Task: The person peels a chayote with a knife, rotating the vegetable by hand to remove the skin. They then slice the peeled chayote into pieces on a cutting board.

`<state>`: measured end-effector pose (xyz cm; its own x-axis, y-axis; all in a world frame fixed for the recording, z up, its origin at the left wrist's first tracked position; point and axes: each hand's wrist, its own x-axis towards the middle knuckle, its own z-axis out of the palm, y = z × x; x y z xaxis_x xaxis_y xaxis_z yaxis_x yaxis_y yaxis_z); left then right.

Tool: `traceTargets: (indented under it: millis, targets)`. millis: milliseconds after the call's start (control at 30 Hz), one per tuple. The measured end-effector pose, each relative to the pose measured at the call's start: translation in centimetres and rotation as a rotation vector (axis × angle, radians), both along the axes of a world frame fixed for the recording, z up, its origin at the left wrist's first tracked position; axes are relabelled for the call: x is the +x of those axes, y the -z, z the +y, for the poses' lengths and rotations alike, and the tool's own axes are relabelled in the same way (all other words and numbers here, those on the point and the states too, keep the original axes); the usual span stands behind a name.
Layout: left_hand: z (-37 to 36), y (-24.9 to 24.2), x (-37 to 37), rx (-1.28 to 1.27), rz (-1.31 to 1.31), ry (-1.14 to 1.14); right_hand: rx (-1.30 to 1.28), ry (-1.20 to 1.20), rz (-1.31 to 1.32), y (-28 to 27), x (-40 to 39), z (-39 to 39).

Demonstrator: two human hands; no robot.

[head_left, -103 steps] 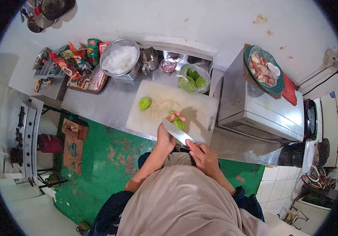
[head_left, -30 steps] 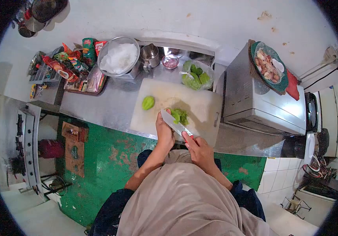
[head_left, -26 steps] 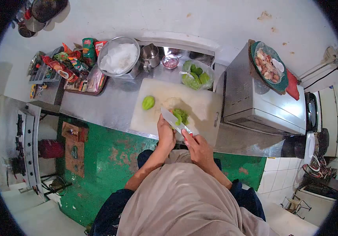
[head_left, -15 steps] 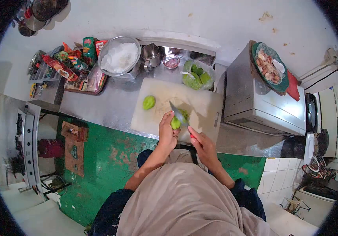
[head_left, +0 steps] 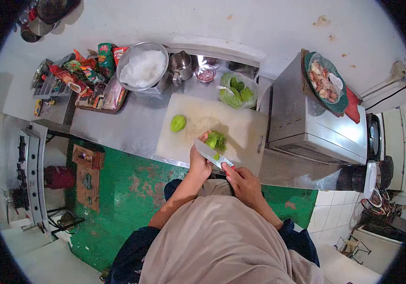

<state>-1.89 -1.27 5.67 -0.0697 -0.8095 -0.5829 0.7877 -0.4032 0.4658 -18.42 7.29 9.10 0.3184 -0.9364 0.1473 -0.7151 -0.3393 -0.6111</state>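
Observation:
My right hand (head_left: 242, 179) is closed on the red handle of a knife (head_left: 211, 152), whose blade points up and left, with a small green piece on it. Behind the blade my left hand (head_left: 200, 160) holds a green vegetable (head_left: 212, 139), its fingers partly hidden by the knife. Green peelings (head_left: 221, 141) lie beside it on the white cutting board (head_left: 169, 142). A whole green vegetable (head_left: 178, 123) rests at the board's left side.
Behind the board stand a large bowl with white contents (head_left: 142, 67), a metal jug (head_left: 181, 65), a small glass bowl (head_left: 205, 73) and a bag of green vegetables (head_left: 237, 91). Packets (head_left: 71, 80) lie at left; a white appliance (head_left: 323, 135) stands at right.
The knife has come down and toward me, its blade now in front of the vegetable. My right hand has moved slightly down. The held vegetable is a little higher.

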Motion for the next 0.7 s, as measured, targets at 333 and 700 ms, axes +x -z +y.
traceTargets:
  millis: [333,700]
  targets:
    - [0.0,-0.5,-0.4,0.001,-0.038,0.046,0.009,0.055,0.005,0.2,0.6,-0.9]
    - [-0.4,-0.5,-0.3,-0.106,-0.039,0.148,0.076,0.048,-0.026,-1.0,0.4,-1.9]
